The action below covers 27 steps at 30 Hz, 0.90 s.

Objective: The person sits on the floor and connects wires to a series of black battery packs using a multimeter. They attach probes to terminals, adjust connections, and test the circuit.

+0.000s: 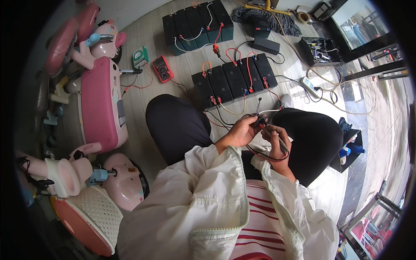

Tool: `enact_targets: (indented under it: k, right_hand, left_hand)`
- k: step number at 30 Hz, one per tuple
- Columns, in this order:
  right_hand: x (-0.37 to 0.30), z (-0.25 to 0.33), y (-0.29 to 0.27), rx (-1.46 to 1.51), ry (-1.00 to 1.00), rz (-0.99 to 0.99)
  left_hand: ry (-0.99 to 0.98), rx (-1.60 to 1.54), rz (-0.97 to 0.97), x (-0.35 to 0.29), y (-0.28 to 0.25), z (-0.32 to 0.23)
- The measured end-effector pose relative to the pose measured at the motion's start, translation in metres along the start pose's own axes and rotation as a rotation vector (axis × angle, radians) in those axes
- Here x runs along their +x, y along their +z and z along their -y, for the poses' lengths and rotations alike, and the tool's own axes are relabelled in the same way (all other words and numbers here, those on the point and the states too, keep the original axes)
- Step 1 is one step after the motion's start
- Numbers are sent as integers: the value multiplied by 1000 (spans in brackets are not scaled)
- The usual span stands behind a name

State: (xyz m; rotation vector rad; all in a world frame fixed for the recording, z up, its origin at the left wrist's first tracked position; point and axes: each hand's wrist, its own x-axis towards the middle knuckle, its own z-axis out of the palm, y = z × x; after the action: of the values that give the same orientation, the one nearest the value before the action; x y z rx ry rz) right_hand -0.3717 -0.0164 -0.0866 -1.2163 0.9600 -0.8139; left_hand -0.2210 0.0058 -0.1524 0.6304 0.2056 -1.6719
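There is one view only, from a camera on the person's head, tipped steeply down over their chest and knees. It sits close above the hands, which fall near the middle of the picture. The wide lens bends the floor outward and takes in the black batteries ahead and the pink scooter at the person's left.

Small dark connector on red and black wires, held above the lap.

Pale plank floor, black batteries, red multimeter, grey mop
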Motion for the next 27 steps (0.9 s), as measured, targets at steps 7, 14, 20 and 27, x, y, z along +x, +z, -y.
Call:
enact_targets:
  k: [7, 14, 20, 27]
  right_hand:
    - [-1, 2, -1, -23, -3, -11]
    - [-1, 2, -1, 16, -2, -21]
    - [0, 4, -1, -3, -13, -16]
    - [-1, 5, -1, -6, -10, -10]
  left_hand:
    - [-33, 58, -1, -2, 4, -1]
    - [-28, 64, -29, -2, 4, 1]
    - [-68, 29, 1, -1, 1, -1]
    - [-77, 14, -39, 0, -2, -1]
